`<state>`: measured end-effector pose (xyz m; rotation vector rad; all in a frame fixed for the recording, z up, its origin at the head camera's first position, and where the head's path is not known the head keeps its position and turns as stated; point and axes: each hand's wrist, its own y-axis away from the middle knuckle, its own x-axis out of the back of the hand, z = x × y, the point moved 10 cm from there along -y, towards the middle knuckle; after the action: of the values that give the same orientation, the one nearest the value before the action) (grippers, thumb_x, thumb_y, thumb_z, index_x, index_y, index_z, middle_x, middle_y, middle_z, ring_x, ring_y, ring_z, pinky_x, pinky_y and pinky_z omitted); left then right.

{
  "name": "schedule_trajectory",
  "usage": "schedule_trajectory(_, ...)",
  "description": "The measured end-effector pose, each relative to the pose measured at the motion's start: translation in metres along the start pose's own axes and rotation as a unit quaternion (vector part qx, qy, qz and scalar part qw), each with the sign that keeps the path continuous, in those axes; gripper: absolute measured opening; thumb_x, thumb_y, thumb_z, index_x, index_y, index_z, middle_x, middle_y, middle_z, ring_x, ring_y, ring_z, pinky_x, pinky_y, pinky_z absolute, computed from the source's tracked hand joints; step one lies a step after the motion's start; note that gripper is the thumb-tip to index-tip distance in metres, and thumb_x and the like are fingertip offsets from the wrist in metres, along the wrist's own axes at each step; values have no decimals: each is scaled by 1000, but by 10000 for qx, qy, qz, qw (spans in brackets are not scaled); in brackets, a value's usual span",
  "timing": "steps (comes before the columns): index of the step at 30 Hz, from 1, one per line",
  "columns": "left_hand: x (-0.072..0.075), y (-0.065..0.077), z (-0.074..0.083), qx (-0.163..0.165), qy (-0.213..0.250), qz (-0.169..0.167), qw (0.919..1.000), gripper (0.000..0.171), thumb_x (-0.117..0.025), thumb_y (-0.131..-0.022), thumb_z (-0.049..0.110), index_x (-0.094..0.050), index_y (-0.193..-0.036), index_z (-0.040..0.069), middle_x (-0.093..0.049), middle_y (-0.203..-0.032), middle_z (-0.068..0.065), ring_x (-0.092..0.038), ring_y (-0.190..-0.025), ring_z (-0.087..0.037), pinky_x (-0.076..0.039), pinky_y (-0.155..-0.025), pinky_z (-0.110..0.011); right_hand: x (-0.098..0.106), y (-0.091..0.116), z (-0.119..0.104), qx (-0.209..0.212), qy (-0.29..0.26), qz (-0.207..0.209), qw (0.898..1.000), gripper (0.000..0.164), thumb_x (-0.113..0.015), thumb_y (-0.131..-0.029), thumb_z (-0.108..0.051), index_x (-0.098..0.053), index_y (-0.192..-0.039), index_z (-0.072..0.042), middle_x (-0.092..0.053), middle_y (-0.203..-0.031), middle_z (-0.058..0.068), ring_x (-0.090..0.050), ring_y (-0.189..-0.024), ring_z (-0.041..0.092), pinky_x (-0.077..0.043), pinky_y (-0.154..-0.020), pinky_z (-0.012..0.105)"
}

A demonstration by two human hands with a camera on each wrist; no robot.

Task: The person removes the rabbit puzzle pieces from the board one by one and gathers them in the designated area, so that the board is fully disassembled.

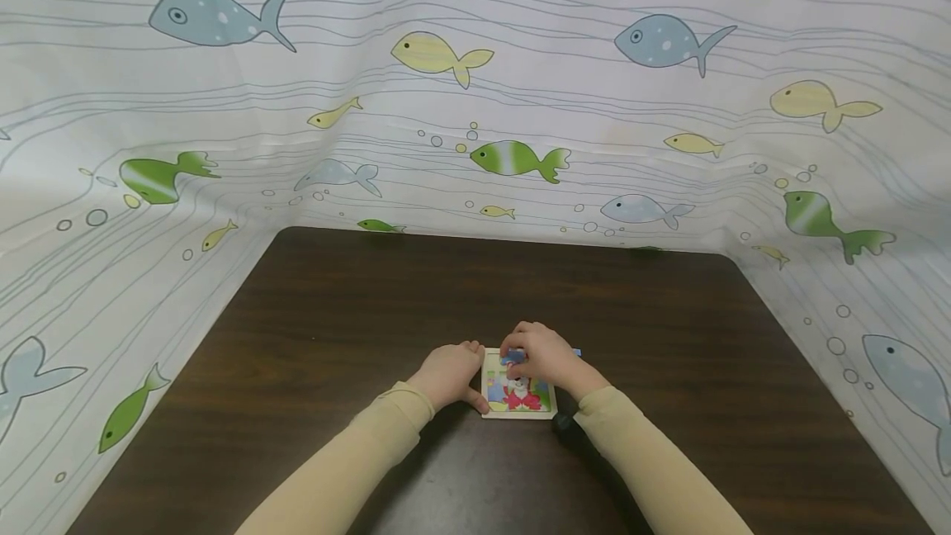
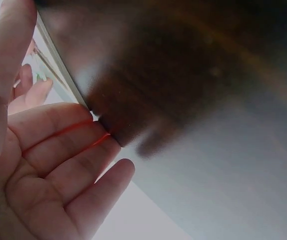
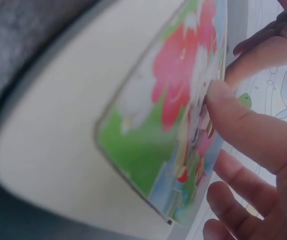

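A small square picture puzzle (image 1: pixel 520 415) with a pale wooden frame lies on the dark table. Its picture has a white figure in pinkish red on green. My left hand (image 1: pixel 449 374) rests along the left edge, thumb at the near corner, fingertips at the far one. In the left wrist view its fingers (image 2: pixel 58 145) are straight and touch the rim. Over the upper part of the frame my right hand (image 1: pixel 546 357) pinches a blue puzzle piece (image 1: pixel 511 357). The right wrist view shows the right thumb (image 3: pixel 248 125) over the picture; the hand hides part of it.
Another blue piece (image 1: pixel 576 352) shows on the table just beyond the right hand. A brown wooden table (image 1: pixel 334 304) spreads around the puzzle. White sheeting (image 1: pixel 416 114) with printed fish surrounds it at the back and both sides.
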<state>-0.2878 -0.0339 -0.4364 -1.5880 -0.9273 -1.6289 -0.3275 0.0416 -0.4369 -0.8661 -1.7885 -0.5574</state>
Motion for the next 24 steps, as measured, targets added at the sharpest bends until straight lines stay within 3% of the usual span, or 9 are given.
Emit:
schedule_trajectory(9, -2, -1, -2, 65, 62, -60, 9999, 94, -77, -59, 62, -57, -125, -2, -61, -125, -14, -60, -112, -23, -53, -84, -32, -5, 0, 7, -127, -624, -85, 9979, 32, -81, -75, -21, -67, -102, -14, -56, -91, -5, -49, -72, 10, -47, -69, 27)
schedule_trajectory(24, -5, -1, -3, 111, 75, -140, 9998, 97, -76, -60, 63, -56, -129, -2, -58, -130, -15, -56, -119, -24, -52, -88, -33, -5, 2, 9, -109, -786, -14, 9968, 31, -80, -76, -22, -65, -102, -13, -56, -90, -5, -49, -71, 9, -47, -67, 23)
